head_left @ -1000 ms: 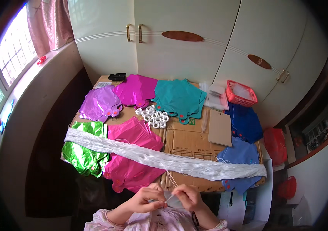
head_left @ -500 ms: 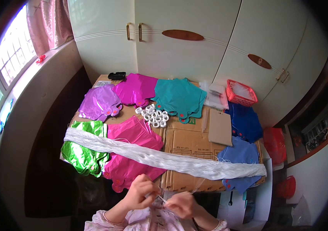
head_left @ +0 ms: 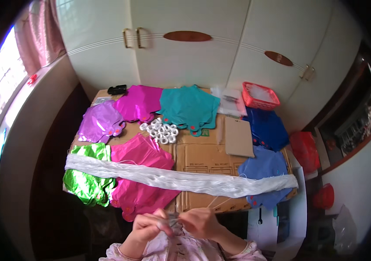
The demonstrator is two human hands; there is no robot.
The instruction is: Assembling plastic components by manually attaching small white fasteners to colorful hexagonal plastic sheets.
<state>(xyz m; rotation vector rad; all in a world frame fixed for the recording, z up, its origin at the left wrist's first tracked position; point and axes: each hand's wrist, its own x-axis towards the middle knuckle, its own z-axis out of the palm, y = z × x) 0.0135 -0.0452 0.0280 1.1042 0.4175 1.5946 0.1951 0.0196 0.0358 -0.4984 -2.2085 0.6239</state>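
Observation:
My left hand (head_left: 150,227) and my right hand (head_left: 203,223) are held close together at the table's near edge, fingers bent and pinched. A thin white string (head_left: 214,202) runs up from my right hand toward the table. What lies between the fingertips is small and blurred. Beyond my hands, a long hank of white string (head_left: 185,182) stretches across the table. Under its left part lie green foil pieces (head_left: 90,191) and pink foil pieces (head_left: 146,191), which look like uninflated foil balloons. Periwinkle-blue ones (head_left: 261,163) lie under its right end.
Purple (head_left: 100,119), magenta (head_left: 139,102), teal (head_left: 189,106) and dark blue (head_left: 266,128) stacks ring the cardboard-covered table (head_left: 200,154). Several small white rings (head_left: 159,131) sit mid-left. A grey board (head_left: 239,137), a red basket (head_left: 260,96) and a black object (head_left: 117,90) stand farther back.
The view has shifted, so the table sits farther left. My hands have drawn closer together; the white strand that showed between them is now mostly hidden by my fingers.

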